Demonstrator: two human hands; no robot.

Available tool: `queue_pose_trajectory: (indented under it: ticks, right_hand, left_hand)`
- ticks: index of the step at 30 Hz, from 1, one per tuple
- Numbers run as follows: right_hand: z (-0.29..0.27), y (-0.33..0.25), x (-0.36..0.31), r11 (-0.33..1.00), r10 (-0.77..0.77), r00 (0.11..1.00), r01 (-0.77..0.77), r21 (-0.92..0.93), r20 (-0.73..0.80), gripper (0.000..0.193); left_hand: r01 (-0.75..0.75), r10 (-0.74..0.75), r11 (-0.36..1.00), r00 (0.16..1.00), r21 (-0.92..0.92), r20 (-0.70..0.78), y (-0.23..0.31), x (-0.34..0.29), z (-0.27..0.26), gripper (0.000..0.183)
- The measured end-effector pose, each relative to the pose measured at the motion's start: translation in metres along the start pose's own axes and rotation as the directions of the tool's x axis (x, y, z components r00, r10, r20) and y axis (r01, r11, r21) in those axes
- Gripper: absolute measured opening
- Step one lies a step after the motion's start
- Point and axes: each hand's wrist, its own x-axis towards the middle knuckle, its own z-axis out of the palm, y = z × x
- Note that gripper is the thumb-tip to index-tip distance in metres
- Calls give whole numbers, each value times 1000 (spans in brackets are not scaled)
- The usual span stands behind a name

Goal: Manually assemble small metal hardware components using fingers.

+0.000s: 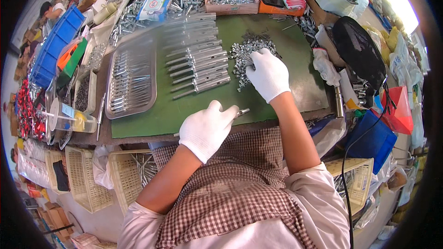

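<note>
Metal rod point(242, 112) gripped in L hand point(206, 128); R hand point(269, 74) at small-parts pile point(241, 59), can't tell if pinching any.

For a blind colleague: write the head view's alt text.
A gloved left hand holds a metal rod; the gloved right hand is at a pile of small metal parts. Left of the pile, more rods lie on a green tabletop.

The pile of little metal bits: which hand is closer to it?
Right. The right hand is at the near right part of the pile; the left hand is farther off, nearer the body and leftward, holding a metal rod.
</note>
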Motion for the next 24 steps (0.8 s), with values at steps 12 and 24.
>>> queue_pose_trajectory:
  ticks: [12, 24]
  right_hand:
    - [-46, -6, -66, 830, -238, 945, 77, 552, 226, 15]
    - [-10, -8, -45, 886, -272, 962, 239, 398, 29, 12]
  left_hand:
    - [44, -44, 999, 999, -17, 31, -1, 2, -1, 24]
    - [70, -68, 996, 997, -47, 46, 1, 2, -2, 21]
